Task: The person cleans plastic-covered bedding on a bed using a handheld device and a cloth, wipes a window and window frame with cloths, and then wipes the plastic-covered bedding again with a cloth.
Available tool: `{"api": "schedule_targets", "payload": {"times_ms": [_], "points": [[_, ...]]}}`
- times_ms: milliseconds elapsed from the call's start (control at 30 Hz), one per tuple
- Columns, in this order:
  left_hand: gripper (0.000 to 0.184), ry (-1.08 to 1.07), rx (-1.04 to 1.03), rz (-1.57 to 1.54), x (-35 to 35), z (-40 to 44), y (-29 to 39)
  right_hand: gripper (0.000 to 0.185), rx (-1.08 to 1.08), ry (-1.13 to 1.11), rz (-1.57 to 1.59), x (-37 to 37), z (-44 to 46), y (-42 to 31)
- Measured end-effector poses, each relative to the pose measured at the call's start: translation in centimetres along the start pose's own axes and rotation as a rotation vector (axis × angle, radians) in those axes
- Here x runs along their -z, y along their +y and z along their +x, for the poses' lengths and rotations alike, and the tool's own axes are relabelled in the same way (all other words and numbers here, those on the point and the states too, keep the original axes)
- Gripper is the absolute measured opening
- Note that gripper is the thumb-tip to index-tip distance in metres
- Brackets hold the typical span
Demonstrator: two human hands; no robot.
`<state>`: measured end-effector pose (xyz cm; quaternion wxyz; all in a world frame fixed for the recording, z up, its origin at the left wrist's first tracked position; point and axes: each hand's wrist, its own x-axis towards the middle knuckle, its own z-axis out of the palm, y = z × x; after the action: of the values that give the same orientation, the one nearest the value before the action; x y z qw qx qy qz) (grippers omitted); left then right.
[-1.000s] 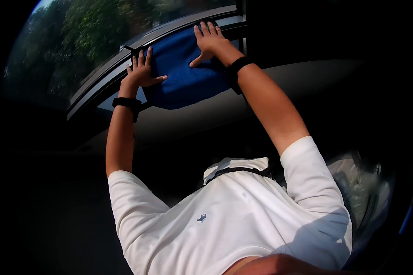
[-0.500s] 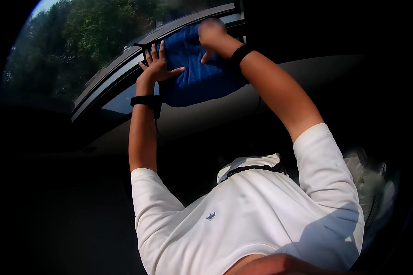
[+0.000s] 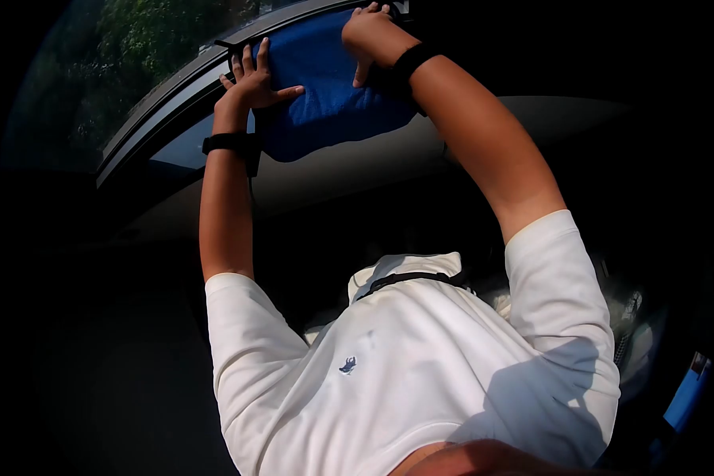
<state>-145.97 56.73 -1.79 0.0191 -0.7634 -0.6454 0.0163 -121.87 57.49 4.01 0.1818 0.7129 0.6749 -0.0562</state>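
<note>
A blue cloth (image 3: pixel 325 87) lies against the inner side of the window ledge at the top of the view. My left hand (image 3: pixel 250 86) rests on its left edge with fingers spread and thumb stretched across the fabric. On the upper right part of the cloth is my right hand (image 3: pixel 373 38), its fingers bent over the top edge and apart, its thumb pointing down on the fabric. Both wrists wear black bands. What lies beneath the cloth is hidden.
The window frame (image 3: pixel 155 107) runs diagonally at the upper left, with trees (image 3: pixel 143 40) beyond the glass. A grey curved panel (image 3: pixel 333 170) is below the cloth. A blue strip-like object (image 3: pixel 682 397) is at the lower right, near blurred pale material.
Against half a second ago, the cloth and both hands appear higher in view. My left hand also appears further left. My right fingers now show at the top edge, and the blue cloth looks flatter.
</note>
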Motion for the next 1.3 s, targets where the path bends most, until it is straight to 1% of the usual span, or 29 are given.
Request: {"api": "schedule_targets", "payload": {"times_ms": [33,100,133,167,233,267,333,367,433,467,500,567,600,700,767,833,900,933,1033,1100,1133,1167,1233,1267,1300], "points": [[0.135,-0.003,0.0,0.007,0.6,-0.4,1.1,0.159,0.003,-0.002,0.007,-0.2,-1.5,1.9],[0.136,-0.03,-0.09,-0.001,2.0,-1.6,2.3,0.143,0.148,0.146,0.051,0.2,-7.4,5.3],[0.136,-0.027,-0.096,0.009,2.7,-1.9,4.6,0.135,0.215,0.227,0.077,0.1,-9.4,8.8],[0.135,-0.039,-0.069,0.008,2.6,-2.1,4.3,0.158,0.174,0.198,0.076,-3.0,-4.3,7.6],[0.135,-0.047,-0.052,0.014,2.7,-2.5,4.6,0.149,0.282,0.24,0.265,-4.0,-6.5,9.4],[0.135,-0.058,-0.05,0.017,3.0,-2.8,4.2,0.149,0.268,0.248,0.275,-4.7,-6.0,9.8],[0.135,-0.051,-0.055,0.003,2.8,-2.6,2.8,0.149,0.397,0.374,0.362,-5.9,-4.5,9.4],[0.135,-0.045,-0.064,-0.001,3.0,-2.6,3.4,0.149,0.387,0.378,0.357,-6.0,-4.1,9.6],[0.135,-0.03,-0.007,-0.06,2.7,-2.9,4.7,0.15,0.355,0.369,0.334,-6.0,-3.2,9.4],[0.135,0.006,-0.041,-0.084,2.0,-2.8,5.1,0.151,0.315,0.352,0.297,-5.7,-3.2,9.3],[0.135,0.013,-0.021,-0.104,1.2,-2.5,3.4,0.152,0.305,0.347,0.264,-5.1,-2.7,7.6],[0.133,0.004,-0.112,-0.179,1.5,-3.2,2.5,0.152,0.218,0.297,0.211,-3.9,-3.3,5.8],[0.126,-0.005,-0.112,-0.199,1.5,-3.5,2.2,0.152,0.236,0.301,0.199,-3.5,-3.5,5.4],[0.13,-0.02,-0.027,-0.239,1.0,-5.1,0.3,0.151,0.24,0.274,0.202,-3.7,-4.0,3.5],[0.129,-0.015,0.005,-0.247,0.2,-5.8,-3.9,0.152,0.285,0.308,0.141,-3.5,-4.5,-0.6],[0.129,-0.012,0.088,-0.221,0.1,-6.4,-7.5,0.151,0.366,0.319,0.157,-3.2,-5.0,-3.2],[0.131,-0.071,0.157,-0.184,0.8,-7.3,-10.8,0.148,0.499,0.351,0.187,-2.8,-5.2,-5.6],[0.132,-0.134,0.202,-0.149,1.4,-7.6,-12.0,0.148,0.548,0.344,0.206,-2.4,-5.2,-6.8],[0.13,-0.231,0.287,-0.092,4.0,-9.1,-13.1,0.146,0.661,0.333,0.274,-2.4,-5.8,-9.4],[0.12,-0.256,0.326,-0.115,3.1,-7.8,-15.1,0.147,0.646,0.335,0.31,-2.1,-6.0,-10.2],[0.115,-0.24,0.312,-0.35,3.2,-7.4,-15.4,0.146,0.649,0.328,0.307,-1.9,-6.0,-10.2],[0.115,-0.27,0.3,-0.333,2.5,-6.7,-15.7,0.147,0.698,0.355,0.333,-2.1,-6.0,-9.4],[0.094,-0.162,0.423,-0.396,0.3,-3.4,-15.9,0.15,0.7,0.298,0.371,-1.9,-5.4,-9.5],[0.094,-0.166,0.418,-0.402,0.2,-3.2,-14.1,0.134,0.662,0.292,0.398,-1.5,-5.4,-9.6],[0.1,-0.063,0.502,-0.445,-0.3,-2.9,-11.5,0.134,0.662,0.29,0.394,-0.8,-5.2,-9.2]]}}
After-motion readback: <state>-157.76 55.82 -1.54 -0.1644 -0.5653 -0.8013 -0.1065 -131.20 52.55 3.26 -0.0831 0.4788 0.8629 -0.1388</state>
